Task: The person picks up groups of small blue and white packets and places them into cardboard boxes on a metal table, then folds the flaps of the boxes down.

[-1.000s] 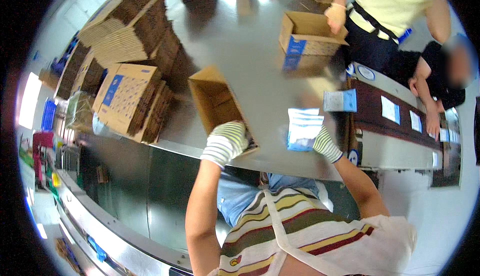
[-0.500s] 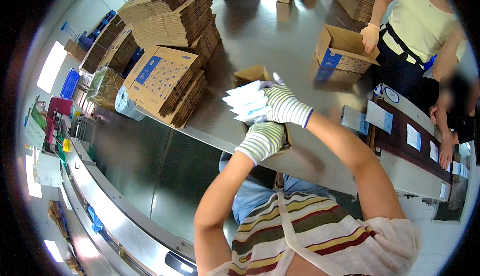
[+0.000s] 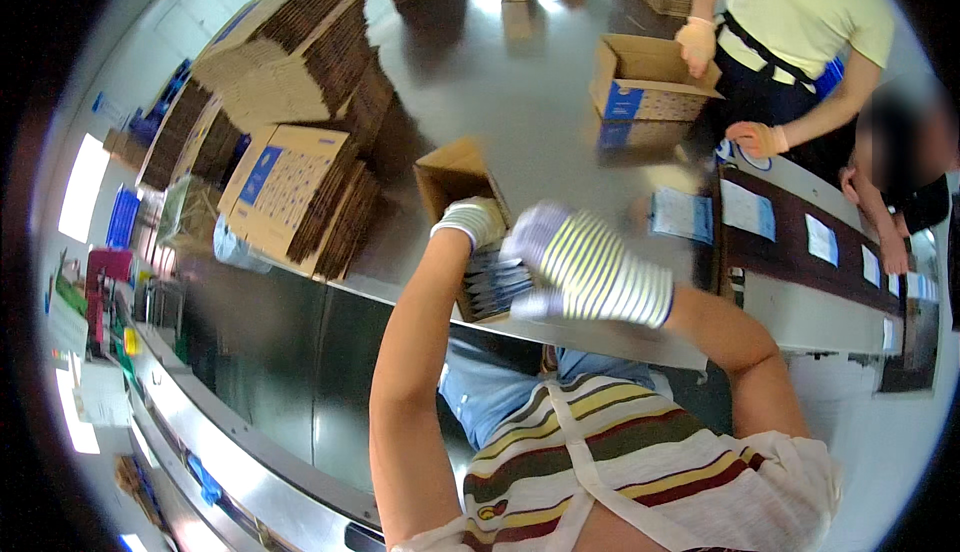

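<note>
An open brown carton [image 3: 450, 167] stands at the table edge in front of me. White-and-blue flat packets [image 3: 497, 290] are lined up in its near part. My left hand [image 3: 468, 222], in a striped glove, reaches into the carton beyond the packets, its fingers largely hidden. Just right of the packets is my right hand [image 3: 595, 267], also gloved and smeared by motion. Its thumb and fingers look spread apart, and no packet shows in it.
Folded cartons are stacked [image 3: 290, 192] at the left. On the right, a conveyor belt [image 3: 790, 247] carries packets, with more packets [image 3: 682, 214] at its end. A co-worker's gloved hand [image 3: 697, 44] is at another open carton [image 3: 655, 97]. A second person sits by the belt.
The white packets that were held above the carton are no longer in my hands; packets now show inside it. My left hand moved into the carton and my right hand shifted nearer to me.
</note>
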The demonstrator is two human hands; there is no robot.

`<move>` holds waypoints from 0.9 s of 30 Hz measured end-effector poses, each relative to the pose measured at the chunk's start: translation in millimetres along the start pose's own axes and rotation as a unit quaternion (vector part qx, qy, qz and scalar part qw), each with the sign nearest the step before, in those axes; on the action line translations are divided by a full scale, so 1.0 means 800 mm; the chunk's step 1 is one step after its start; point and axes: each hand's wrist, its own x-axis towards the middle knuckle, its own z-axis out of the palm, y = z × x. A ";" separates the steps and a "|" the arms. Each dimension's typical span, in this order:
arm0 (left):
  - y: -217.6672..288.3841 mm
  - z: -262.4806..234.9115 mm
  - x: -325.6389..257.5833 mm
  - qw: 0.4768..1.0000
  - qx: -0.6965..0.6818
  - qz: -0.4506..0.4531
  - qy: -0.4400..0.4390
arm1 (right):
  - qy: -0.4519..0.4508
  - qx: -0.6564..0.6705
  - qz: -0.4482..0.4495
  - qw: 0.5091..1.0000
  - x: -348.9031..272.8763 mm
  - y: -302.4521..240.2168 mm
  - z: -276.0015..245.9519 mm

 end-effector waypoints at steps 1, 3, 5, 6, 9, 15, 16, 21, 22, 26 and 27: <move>-0.002 0.003 0.004 0.998 0.038 0.045 -0.004 | -0.023 0.058 -0.057 0.996 -0.010 -0.012 0.010; 0.004 -0.013 -0.015 0.998 0.012 0.039 -0.044 | 0.009 -0.051 -0.089 0.995 -0.030 -0.027 0.063; 0.034 -0.039 -0.038 0.997 -0.042 0.003 -0.069 | 0.049 -0.130 -0.072 0.988 -0.035 -0.011 0.094; 0.013 -0.022 -0.041 0.998 -0.013 0.049 -0.042 | 0.060 -0.127 -0.082 0.987 -0.026 -0.019 0.094; -0.011 0.007 -0.033 0.980 0.147 0.125 -0.044 | 0.053 -0.111 -0.073 0.990 -0.021 -0.027 0.094; 0.067 -0.003 -0.107 0.995 0.036 -0.009 0.088 | 0.140 0.076 -0.015 0.987 -0.050 0.003 0.019; 0.058 0.010 -0.101 0.993 0.050 -0.009 0.106 | 0.118 0.071 0.005 0.990 -0.058 0.015 0.012; 0.062 0.016 -0.097 0.990 0.078 -0.015 0.118 | -0.009 -0.059 0.195 0.979 -0.156 0.136 -0.048; 0.055 0.024 -0.096 0.989 0.063 -0.019 0.135 | -0.067 -0.090 0.278 0.954 -0.178 0.170 -0.072; 0.059 0.020 -0.093 0.990 0.056 -0.008 0.130 | -0.113 -0.222 0.488 0.836 -0.326 0.274 -0.174; 0.064 0.014 -0.098 0.990 0.048 -0.016 0.128 | -0.153 -0.232 0.515 0.811 -0.347 0.285 -0.196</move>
